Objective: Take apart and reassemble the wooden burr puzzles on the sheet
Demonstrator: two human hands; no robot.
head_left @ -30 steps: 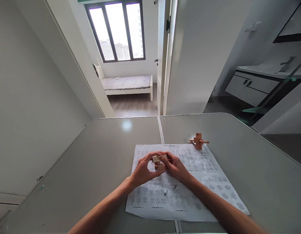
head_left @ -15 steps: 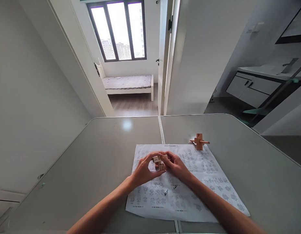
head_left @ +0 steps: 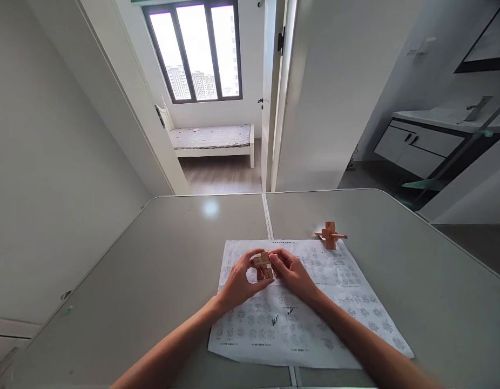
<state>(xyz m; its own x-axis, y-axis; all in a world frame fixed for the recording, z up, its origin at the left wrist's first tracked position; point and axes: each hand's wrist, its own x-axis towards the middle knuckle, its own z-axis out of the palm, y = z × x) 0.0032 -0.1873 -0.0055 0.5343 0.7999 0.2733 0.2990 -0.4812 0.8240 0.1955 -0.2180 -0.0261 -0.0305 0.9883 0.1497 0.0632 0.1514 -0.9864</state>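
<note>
Between my two hands is a small wooden interlocking puzzle point(head_left: 263, 260) made of pale, squared pieces with dark marks on some ends. My left hand point(head_left: 238, 278) curves round it from the left, thumb below and fingers above, gripping it. From the right, my right hand point(head_left: 292, 273) pinches the puzzle's upper right side with thumb and fingers. Which separate piece the right fingertips grip is hidden. Under both hands lies a large white printed sheet point(head_left: 274, 354) with rows of small puzzle diagrams.
Another wooden cross-shaped puzzle point(head_left: 330, 235) stands at the sheet's far right corner, a thin bar sticking out sideways. The grey table point(head_left: 173, 243) has a pale seam down its middle and rounded far corners. Beyond it are a doorway, a bed point(head_left: 211, 138) and a washbasin cabinet point(head_left: 420, 143).
The puzzle has turned slightly in my hands, and the piece at its upper right sits differently. My right fingers have shifted a little on it. The sheet and the other puzzle stay put.
</note>
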